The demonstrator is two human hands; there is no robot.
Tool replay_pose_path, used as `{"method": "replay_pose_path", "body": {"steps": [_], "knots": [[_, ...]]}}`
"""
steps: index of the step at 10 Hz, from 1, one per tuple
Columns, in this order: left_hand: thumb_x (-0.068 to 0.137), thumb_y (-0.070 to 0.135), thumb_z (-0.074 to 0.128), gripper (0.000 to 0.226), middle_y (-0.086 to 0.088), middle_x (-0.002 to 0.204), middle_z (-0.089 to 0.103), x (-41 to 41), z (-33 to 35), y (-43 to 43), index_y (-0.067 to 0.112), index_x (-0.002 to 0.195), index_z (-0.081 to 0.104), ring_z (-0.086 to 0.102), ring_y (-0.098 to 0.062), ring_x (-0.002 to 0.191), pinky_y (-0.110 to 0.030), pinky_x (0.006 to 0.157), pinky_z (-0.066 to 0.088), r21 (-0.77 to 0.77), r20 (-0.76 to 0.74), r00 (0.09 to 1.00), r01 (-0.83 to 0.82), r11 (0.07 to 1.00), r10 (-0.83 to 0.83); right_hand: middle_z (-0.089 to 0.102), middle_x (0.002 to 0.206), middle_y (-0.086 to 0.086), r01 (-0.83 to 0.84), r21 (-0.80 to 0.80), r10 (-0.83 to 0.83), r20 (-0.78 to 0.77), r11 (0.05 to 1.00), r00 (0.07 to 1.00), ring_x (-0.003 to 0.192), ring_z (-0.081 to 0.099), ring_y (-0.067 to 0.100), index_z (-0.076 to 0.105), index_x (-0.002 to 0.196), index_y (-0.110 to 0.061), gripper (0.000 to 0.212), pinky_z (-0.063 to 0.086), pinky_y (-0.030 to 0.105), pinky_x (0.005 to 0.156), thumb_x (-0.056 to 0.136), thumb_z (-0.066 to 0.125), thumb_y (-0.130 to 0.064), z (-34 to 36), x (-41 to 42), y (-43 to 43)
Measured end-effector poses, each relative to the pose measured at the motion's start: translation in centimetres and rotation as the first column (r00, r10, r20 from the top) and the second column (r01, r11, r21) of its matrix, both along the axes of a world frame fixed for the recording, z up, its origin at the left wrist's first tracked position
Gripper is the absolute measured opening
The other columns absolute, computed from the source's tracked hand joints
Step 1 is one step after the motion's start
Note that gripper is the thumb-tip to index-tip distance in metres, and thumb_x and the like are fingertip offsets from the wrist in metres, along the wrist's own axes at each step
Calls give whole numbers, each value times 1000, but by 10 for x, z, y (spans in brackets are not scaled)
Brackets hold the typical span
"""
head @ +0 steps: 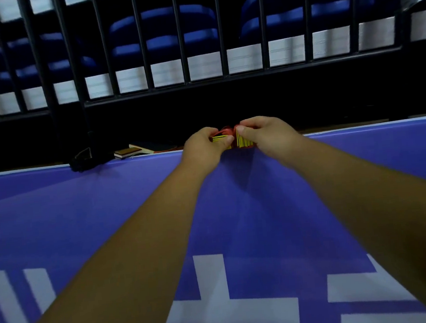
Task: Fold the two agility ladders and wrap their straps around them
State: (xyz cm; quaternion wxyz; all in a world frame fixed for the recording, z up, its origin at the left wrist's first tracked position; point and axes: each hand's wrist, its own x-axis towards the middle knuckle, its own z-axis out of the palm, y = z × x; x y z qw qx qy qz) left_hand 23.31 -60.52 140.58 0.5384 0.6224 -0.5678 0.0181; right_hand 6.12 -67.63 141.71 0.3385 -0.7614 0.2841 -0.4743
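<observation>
A folded agility ladder (243, 140), a stack of yellow rungs with red strap (226, 130) bunched on top, is held at the far edge of the blue surface (108, 209). My left hand (205, 144) pinches the left part of the stack, thumb across the rung ends. My right hand (263, 132) grips the right part from above, its fingers curled over the rungs. Both arms stretch far forward. The hands hide most of the bundle. I see only one bundle.
A black metal railing (187, 86) runs behind the surface, with blue seats (177, 28) beyond it. At the far edge to the left lie a table tennis paddle (154, 146), a small block (127, 152) and a black bundle (83, 161). White markings (219, 302) cover the near surface.
</observation>
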Motion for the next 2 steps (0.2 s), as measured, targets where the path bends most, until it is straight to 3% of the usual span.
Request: {"method": "replay_pose_path", "body": {"steps": [1,2], "knots": [[107,33,73,53,-10,147,69,-1,-3,12,9,153,63,63,-26,137,-28,111,45,22,-9,999,-36,999,36,73,111,1,71,41,-72,42,997,996,100,64,15,77,119,-21,16,52,35,95,104,71,-26,-2,-4,19],[108,33,68,34,-16,127,77,9,-3,26,9,130,77,70,-33,122,-41,107,55,26,-37,998,-59,998,60,72,93,13,142,93,-146,36,985,989,84,63,21,75,97,-10,11,56,46,82,100,69,-19,-3,-11,39]]}}
